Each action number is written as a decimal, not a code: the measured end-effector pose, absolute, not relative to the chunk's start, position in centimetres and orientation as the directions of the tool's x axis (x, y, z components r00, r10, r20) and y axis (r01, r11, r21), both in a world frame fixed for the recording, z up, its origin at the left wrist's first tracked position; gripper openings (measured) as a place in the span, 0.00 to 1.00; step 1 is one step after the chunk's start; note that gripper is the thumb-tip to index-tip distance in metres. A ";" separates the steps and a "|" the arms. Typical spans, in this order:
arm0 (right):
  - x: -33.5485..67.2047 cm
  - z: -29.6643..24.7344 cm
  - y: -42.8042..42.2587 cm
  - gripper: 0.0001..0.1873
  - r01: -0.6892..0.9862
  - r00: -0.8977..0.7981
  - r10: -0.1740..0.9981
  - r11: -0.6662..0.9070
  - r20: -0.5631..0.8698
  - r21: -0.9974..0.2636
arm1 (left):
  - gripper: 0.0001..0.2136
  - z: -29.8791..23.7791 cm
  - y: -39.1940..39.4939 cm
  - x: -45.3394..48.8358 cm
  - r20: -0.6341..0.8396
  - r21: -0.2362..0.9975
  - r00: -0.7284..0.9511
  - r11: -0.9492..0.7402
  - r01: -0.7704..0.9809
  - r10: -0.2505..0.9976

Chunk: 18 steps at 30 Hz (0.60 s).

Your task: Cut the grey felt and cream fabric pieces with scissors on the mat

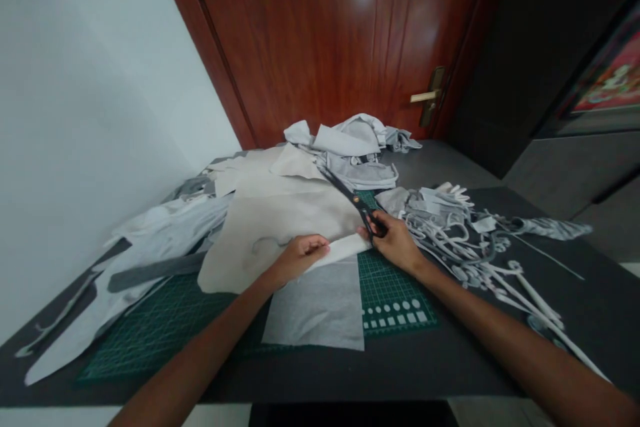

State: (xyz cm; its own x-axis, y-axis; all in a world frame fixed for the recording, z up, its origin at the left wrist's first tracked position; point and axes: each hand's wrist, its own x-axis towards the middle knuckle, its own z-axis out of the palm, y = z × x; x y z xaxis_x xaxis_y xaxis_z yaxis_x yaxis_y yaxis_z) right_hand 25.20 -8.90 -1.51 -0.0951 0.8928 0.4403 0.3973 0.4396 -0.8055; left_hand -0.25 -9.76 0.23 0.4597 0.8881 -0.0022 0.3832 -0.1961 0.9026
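The person's right hand [395,242] was closed firmly around the finger loops of a pair of black-handled steel scissors [347,197], whose long blades lay together and pointed away across the cloth. The left hand [300,257] lay over a folded white fabric strip [340,250], fingers together; I could not tell whether it was pinching the strip or only pressing on it. The hands were close together, with the strip running between them and the scissors just beside its far end.

Beneath them spread a large beige fabric sheet [280,240] and a pale grey fabric square [317,307], both on a green gridded cutting mat [395,293]. The mat's printed circles and squares showed plainly, but its small markings were too tiny to read. The mat sat on a dark tabletop [465,367], whose near edge ran below the arms.

A tangle of white fabric strips [465,247] lay to the right, and a heap of pale grey garments [350,147] rose at the far side. On the left, long white cloth pieces [150,240] ran along a white wall [100,80]. Beyond stood a reddish wooden door [310,33] with a brass lever handle [425,97].
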 end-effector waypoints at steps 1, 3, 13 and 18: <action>25.3 -1.2 -9.1 0.13 0.376 -0.053 0.897 0.426 0.439 -0.823 | 0.15 0.2 -9.9 -0.5 0.001 0.913 0.427 -0.175 0.368 0.904; 25.4 -0.6 -9.4 0.15 0.327 0.020 0.900 0.406 0.436 -0.853 | 0.16 0.1 -10.2 -0.7 0.012 0.933 0.353 -0.138 0.333 0.936; 25.3 0.1 -11.4 0.09 0.698 -0.174 0.808 0.505 0.563 -0.508 | 0.12 0.2 -10.4 -0.9 0.080 0.985 0.122 -0.097 0.143 0.989; 24.5 -0.7 -12.2 0.07 0.781 -0.335 0.829 0.510 0.447 -0.361 | 0.13 0.5 -10.2 -1.4 0.051 0.998 0.062 -0.049 -0.044 0.997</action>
State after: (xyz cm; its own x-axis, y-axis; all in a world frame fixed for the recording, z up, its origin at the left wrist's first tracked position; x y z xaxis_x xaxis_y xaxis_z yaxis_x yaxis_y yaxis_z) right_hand 24.49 -12.24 -0.65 -0.3352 0.8294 0.4470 0.7807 0.5101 -0.3610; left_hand -1.45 -10.21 0.47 0.0615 0.9968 0.0512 -0.0439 -0.0486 0.9979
